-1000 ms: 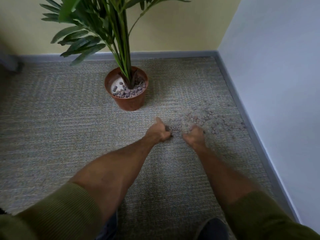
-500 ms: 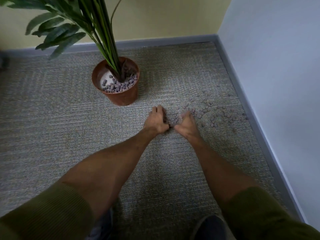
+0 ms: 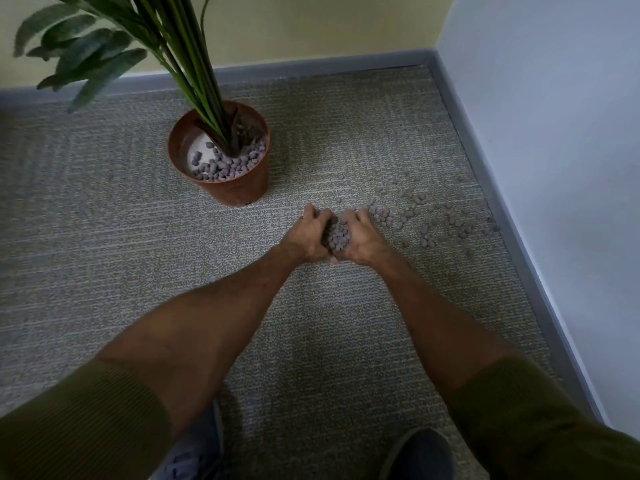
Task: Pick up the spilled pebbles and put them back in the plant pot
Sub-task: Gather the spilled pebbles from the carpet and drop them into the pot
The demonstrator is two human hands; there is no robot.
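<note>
Two hands at frame centre, cupped together around one heap of pebbles (image 3: pixel 336 235). Left hand (image 3: pixel 306 237) and right hand (image 3: pixel 363 239) touch at the heel side, fingers curled inward, heap held between the palms, low on or just over the carpet (image 3: pixel 104 237); we cannot tell whether it is lifted. No brands, labels or readable writing anywhere we can see.

Counts: one pot (image 3: pixel 239 188), brown, upright, upper centre-left of frame, up and left of the hands and apart from them. One plant (image 3: pixel 194 74) in it, stems leaning to upper left, leaves blurred at top left. Inside the pot, a layer of grey pebbles along the near and right side, with a pale bare patch at left; too many and too small for us to count. Loose pebbles (image 3: pixel 429 216) scattered on the carpet right of the hands, spreading toward the baseboard (image 3: pixel 512 244) at the right wall; several dozen at a rough look, no exact count possible. Nearest ones lie just beside the right hand's fingers.

Two forearms bare, two olive sleeves (image 3: pixel 86 424) pushed up at the bottom corners. Two shoes at bottom edge: one greyish (image 3: pixel 194 455) bottom centre-left, one dark (image 3: pixel 419 455) bottom centre-right, both partly cut off.

Two walls meet at the upper right corner: yellowish far wall, pale bluish right wall, grey baseboard along both.
</note>
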